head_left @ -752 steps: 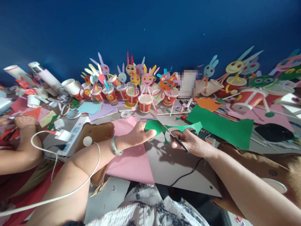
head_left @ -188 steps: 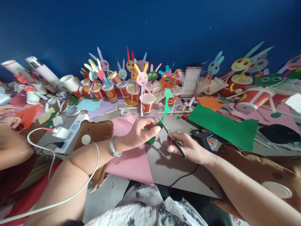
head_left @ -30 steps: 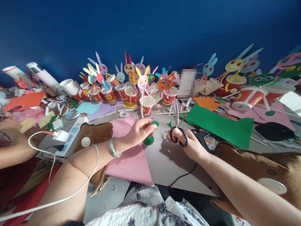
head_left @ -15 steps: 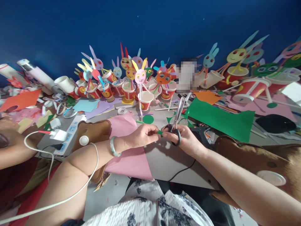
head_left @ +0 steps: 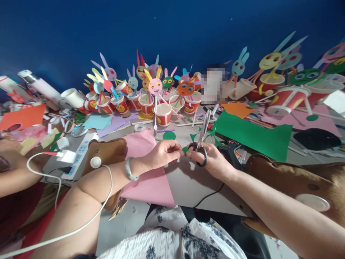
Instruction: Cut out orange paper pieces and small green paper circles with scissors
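Note:
Between the fingertips of both hands is a small green paper piece (head_left: 185,150). My left hand (head_left: 166,154), with a pale bangle (head_left: 131,169) at the wrist, pinches its left side between thumb and fingers. My right hand (head_left: 211,158) has a pair of scissors (head_left: 202,135) hooked on its fingers, blades pointing up and away, and its thumb and fingertip meet the paper's right side. Just beyond the hands, a green paper circle (head_left: 169,135) lies on the table. Pink paper (head_left: 151,187) is spread under my left forearm.
Paper cups with rabbit-faced figures (head_left: 163,114) line the back by a blue wall. A green sheet (head_left: 253,133) lies right of the scissors. On the left are a power strip (head_left: 81,153) and a white cable (head_left: 111,180) across my left arm. Another person's arm (head_left: 16,176) rests at far left.
The green paper piece between my fingertips has turned and shows more of its face. The rabbit-faced figure on the front cup has swung slightly left and down. Both hands stay nearly in place.

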A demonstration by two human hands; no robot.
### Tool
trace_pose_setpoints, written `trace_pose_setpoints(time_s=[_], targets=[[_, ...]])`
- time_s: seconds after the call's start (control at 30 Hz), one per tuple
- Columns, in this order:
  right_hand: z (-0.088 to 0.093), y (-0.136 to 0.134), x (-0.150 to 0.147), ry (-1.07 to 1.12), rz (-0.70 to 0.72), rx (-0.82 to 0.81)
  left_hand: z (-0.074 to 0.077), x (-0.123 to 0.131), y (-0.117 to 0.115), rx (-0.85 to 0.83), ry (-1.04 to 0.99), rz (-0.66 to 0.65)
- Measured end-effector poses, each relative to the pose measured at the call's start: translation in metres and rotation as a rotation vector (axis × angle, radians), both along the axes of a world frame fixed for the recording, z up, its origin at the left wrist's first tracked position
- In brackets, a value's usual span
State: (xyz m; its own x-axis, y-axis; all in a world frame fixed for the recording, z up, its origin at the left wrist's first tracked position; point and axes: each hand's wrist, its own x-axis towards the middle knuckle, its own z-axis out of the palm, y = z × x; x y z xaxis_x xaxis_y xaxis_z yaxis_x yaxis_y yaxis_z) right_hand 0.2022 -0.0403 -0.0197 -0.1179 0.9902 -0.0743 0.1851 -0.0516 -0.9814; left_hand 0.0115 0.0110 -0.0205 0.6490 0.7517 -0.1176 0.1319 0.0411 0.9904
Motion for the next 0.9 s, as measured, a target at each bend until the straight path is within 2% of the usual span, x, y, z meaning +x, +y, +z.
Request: trace_pose_setpoints(time_s=[0.13, 0.37, 0.47, 0.6, 0.9], targets=[[0.001, -0.002, 0.002, -0.066, -0.019, 0.127, 0.004, -0.001, -0.001, -0.035, -0.111, 0.057], [0.000, -0.005, -0.001, -0.320, 0.074, 0.253, 0.009, 0.000, -0.007, -0.041, -0.255, 0.253], [-0.001, -0.005, -0.005, -0.385, 0.134, 0.242, 0.009, 0.000, -0.007, -0.039, -0.265, 0.270], [-0.002, -0.005, -0.007, -0.368, 0.206, 0.199, 0.007, -0.003, -0.006, -0.007, -0.262, 0.267], [-0.003, -0.005, -0.006, -0.277, 0.236, 0.133, 0.004, -0.005, -0.001, 0.045, -0.281, 0.238]])
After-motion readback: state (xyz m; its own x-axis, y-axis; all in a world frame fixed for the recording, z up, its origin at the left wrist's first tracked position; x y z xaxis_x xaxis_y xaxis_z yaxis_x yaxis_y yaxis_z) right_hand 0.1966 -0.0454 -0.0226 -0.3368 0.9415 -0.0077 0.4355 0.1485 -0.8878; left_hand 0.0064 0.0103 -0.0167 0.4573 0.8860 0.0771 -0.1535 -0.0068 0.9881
